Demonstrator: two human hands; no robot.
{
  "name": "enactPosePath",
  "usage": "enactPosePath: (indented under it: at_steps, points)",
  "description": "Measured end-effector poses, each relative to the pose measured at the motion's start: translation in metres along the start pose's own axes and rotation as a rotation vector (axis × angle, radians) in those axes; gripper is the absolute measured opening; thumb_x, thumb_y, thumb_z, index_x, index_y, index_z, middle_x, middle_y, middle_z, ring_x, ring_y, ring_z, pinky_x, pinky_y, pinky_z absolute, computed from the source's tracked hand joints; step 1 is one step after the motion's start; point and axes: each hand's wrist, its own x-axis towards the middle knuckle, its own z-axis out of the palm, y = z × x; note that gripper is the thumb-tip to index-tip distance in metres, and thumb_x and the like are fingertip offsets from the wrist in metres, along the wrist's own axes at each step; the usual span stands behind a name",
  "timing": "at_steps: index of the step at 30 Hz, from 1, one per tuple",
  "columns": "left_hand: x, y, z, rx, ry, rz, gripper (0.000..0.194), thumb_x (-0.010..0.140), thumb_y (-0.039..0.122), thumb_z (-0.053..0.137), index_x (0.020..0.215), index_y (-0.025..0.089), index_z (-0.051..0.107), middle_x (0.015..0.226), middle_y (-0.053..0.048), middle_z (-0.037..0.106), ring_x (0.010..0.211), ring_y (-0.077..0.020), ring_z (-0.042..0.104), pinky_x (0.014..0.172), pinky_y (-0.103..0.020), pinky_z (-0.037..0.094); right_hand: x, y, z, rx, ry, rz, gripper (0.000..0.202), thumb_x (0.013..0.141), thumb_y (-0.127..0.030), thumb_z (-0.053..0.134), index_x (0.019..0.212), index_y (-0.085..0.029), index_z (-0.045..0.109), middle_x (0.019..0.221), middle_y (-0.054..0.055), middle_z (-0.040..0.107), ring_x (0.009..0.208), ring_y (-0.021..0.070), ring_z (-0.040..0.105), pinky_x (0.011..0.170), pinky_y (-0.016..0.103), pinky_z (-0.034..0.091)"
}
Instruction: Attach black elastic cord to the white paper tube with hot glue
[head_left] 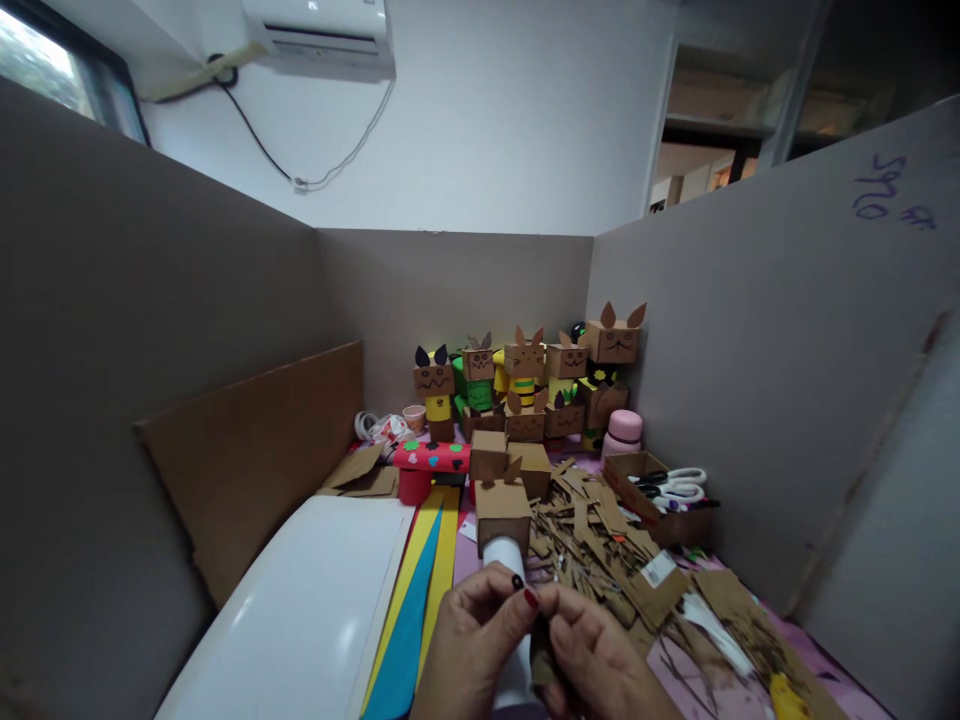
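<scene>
My left hand (pixel 476 635) and my right hand (pixel 592 650) meet at the bottom centre, thumbs and fingertips pressed together. Between them the item at the fingertips is too small to make out. A dark brownish piece (pixel 541 655) hangs beneath my right hand's fingers, partly hidden by them. Just behind the hands, a white paper tube (pixel 517 675) lies under a cardboard box head (pixel 502 513) that has one pointed ear on top. Two more plain cardboard boxes (pixel 529 470) stand behind it.
Cardboard scraps (pixel 585 530) cover the right side, beside a box of scissors (pixel 660 495) and a pink bottle (pixel 624 435). Cardboard animal figures (pixel 523 360) stand at the back. White sheets (pixel 300 600), coloured paper (pixel 409 630) and a red dotted roll (pixel 431 457) are left.
</scene>
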Motion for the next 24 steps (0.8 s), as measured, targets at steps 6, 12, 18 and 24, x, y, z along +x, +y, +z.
enactPosePath:
  at_steps: [6,12,18,24]
  points:
    - [0.003,-0.008,-0.001,-0.017,-0.057,-0.018,0.036,0.057,0.041,0.081,0.051,0.017,0.056,0.044,0.005,0.051,0.046,-0.0086,0.041,0.049,-0.021,0.033,0.004,0.004,-0.006,-0.105,-0.008,-0.049,0.045,0.074,-0.061,0.06,0.067,-0.017,0.052,0.041,-0.012,0.032,0.034,0.0015,0.022,0.035,0.015,0.016]
    - [0.0,-0.004,-0.001,0.009,0.057,-0.001,0.031,0.061,0.047,0.077,0.063,0.017,0.07,0.057,0.003,0.058,0.056,-0.0109,0.048,0.059,-0.022,0.038,0.003,0.003,-0.006,-0.11,0.038,-0.068,0.045,0.073,-0.06,0.062,0.067,-0.017,0.053,0.042,-0.012,0.032,0.034,0.0015,0.021,0.035,0.015,0.015]
    - [-0.003,0.004,0.0,0.03,0.134,0.062,0.034,0.06,0.047,0.077,0.079,0.02,0.075,0.067,0.001,0.062,0.067,-0.013,0.051,0.067,-0.022,0.039,0.002,-0.001,-0.004,-0.105,0.043,-0.04,0.045,0.072,-0.06,0.063,0.067,-0.016,0.054,0.043,-0.011,0.035,0.036,0.0015,0.021,0.036,0.016,0.015]
    - [0.0,0.002,-0.002,0.105,0.148,0.059,0.027,0.052,0.04,0.083,0.052,0.017,0.069,0.053,0.003,0.058,0.057,-0.01,0.047,0.058,-0.019,0.037,0.003,0.002,-0.006,-0.129,0.015,-0.058,0.044,0.074,-0.059,0.062,0.068,-0.016,0.054,0.044,-0.011,0.034,0.036,0.0018,0.022,0.036,0.016,0.016]
